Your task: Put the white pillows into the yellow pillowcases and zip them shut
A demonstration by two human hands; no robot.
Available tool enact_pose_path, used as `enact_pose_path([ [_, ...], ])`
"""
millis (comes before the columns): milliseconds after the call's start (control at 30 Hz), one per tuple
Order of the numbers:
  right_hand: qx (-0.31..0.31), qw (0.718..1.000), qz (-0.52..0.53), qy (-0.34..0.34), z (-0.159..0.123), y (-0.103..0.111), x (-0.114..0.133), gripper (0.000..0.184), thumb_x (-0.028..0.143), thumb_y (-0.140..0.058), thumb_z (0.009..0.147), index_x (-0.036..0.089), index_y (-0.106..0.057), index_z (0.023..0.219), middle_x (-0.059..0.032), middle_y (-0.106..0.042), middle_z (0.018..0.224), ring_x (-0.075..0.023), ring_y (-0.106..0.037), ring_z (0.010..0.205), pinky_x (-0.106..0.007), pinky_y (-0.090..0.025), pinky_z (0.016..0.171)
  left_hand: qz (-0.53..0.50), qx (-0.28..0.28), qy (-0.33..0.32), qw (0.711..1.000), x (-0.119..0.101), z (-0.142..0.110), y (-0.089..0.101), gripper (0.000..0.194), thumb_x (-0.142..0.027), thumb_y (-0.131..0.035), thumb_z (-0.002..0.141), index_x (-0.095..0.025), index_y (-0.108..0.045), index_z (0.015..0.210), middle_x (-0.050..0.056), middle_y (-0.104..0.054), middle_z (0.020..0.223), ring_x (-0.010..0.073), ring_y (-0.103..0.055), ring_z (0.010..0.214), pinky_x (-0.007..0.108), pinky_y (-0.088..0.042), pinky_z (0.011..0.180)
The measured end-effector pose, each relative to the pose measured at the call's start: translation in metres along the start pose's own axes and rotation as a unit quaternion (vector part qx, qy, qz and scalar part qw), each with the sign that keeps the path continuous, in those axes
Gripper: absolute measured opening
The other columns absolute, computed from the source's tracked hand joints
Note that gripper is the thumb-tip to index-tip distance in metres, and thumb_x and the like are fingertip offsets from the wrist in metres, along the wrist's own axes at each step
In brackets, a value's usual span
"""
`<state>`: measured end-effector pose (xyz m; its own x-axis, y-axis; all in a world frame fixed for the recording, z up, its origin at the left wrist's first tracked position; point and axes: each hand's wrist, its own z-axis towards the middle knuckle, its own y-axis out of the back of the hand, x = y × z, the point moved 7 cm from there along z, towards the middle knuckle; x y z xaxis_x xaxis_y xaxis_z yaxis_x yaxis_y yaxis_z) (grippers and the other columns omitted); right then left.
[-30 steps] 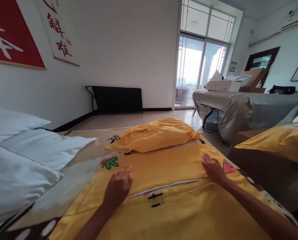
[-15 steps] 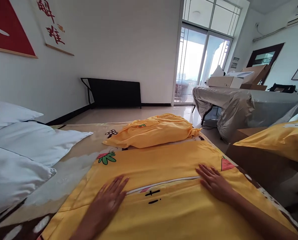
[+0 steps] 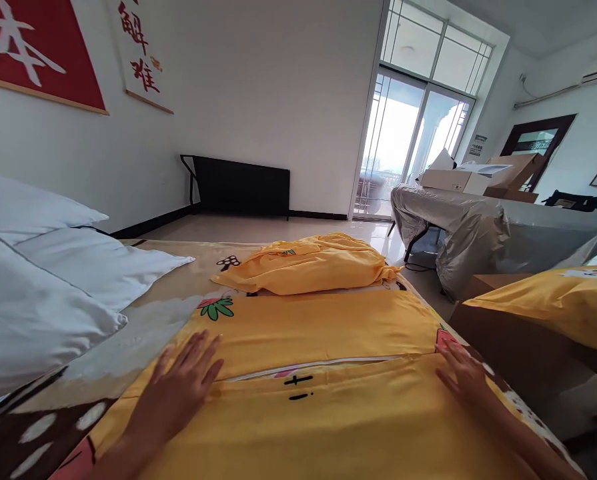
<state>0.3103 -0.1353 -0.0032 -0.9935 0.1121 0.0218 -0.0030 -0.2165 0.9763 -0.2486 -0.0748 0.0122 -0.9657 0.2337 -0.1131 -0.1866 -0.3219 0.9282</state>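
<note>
One flat yellow cover [image 3: 358,420] lies on one patterned blanket [image 3: 151,330]. It looks soft, light and floppy, and not easy to break; the side edges seem good to pinch. The left hand [image 3: 181,380] and right hand [image 3: 461,373] seem to rest on it, each grip open, holding nothing. Left of the cover: three white pillows [image 3: 98,267]. Right: one yellow pillow [image 3: 563,303]. Past it: one yellow cloth heap [image 3: 318,270].
</note>
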Motion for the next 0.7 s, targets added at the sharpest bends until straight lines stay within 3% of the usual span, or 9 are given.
enact_pose_path([
  [67,0.023,0.987,0.063,0.146,-0.007,0.021,0.082,0.044,0.043,-0.037,0.089,0.024,-0.058,0.122,-0.0091,-0.041,0.146,-0.0260,-0.042,0.130,-0.042,-0.031,0.105,-0.009,0.082,-0.055,0.995,-0.057,0.021,-0.001,0.054,-0.040,-0.026,0.090,-0.022,-0.048,0.135,0.007,-0.037,0.148,0.0244,-0.025,0.140,0.052,-0.018,0.113],
  [167,0.072,0.918,0.119,0.371,-0.029,0.040,0.202,0.028,0.031,-0.042,0.090,0.024,-0.062,0.108,-0.0062,-0.066,0.114,-0.0196,-0.058,0.107,-0.033,-0.040,0.093,-0.079,0.196,-0.139,0.967,-0.137,0.054,-0.016,0.056,-0.047,-0.025,0.092,-0.023,-0.040,0.140,0.006,-0.032,0.150,0.0229,-0.029,0.139,0.048,-0.021,0.113],
  [267,0.019,0.875,0.084,0.476,-0.040,0.039,0.274,0.015,0.022,-0.048,0.084,0.019,-0.062,0.088,-0.0080,-0.067,0.093,-0.0215,-0.059,0.090,-0.033,-0.044,0.080,-0.111,0.214,-0.167,0.956,-0.177,0.082,-0.040,0.057,-0.053,-0.022,0.092,-0.027,-0.038,0.141,0.006,-0.028,0.152,0.0234,-0.025,0.140,0.049,-0.020,0.112],
  [333,-0.035,0.871,0.088,0.482,-0.038,0.030,0.293,0.014,0.020,-0.050,0.081,0.017,-0.060,0.090,-0.0094,-0.065,0.093,-0.0228,-0.056,0.089,-0.035,-0.044,0.078,-0.117,0.223,-0.173,0.952,-0.184,0.091,-0.059,0.061,-0.059,-0.023,0.090,-0.030,-0.036,0.142,0.005,-0.026,0.153,0.0231,-0.023,0.141,0.048,-0.021,0.112],
  [433,-0.083,0.880,0.173,0.435,-0.030,0.017,0.292,0.025,0.018,-0.047,0.083,0.017,-0.055,0.106,-0.0080,-0.063,0.101,-0.0215,-0.054,0.096,-0.036,-0.043,0.086,-0.123,0.237,-0.208,0.941,-0.183,0.090,-0.077,0.072,-0.071,-0.033,0.082,-0.034,-0.028,0.144,0.005,-0.018,0.155,0.0249,-0.017,0.143,0.050,-0.013,0.114],
  [533,-0.107,0.876,0.223,0.415,-0.027,0.006,0.287,0.028,0.018,-0.048,0.081,0.019,-0.052,0.109,-0.0067,-0.062,0.103,-0.0216,-0.053,0.097,-0.037,-0.041,0.089,-0.121,0.253,-0.238,0.930,-0.180,0.087,-0.083,0.083,-0.076,-0.039,0.075,-0.035,-0.022,0.146,0.006,-0.010,0.156,0.0280,-0.011,0.143,0.053,-0.007,0.114],
  [700,-0.122,0.874,0.213,0.420,-0.025,-0.009,0.292,0.021,0.015,-0.050,0.076,0.019,-0.053,0.096,-0.0059,-0.063,0.089,-0.0214,-0.055,0.082,-0.036,-0.044,0.074,-0.120,0.288,-0.229,0.922,-0.178,0.102,-0.090,0.082,-0.076,-0.040,0.075,-0.039,-0.019,0.145,0.002,-0.008,0.156,0.0257,-0.009,0.144,0.053,-0.003,0.114],
])
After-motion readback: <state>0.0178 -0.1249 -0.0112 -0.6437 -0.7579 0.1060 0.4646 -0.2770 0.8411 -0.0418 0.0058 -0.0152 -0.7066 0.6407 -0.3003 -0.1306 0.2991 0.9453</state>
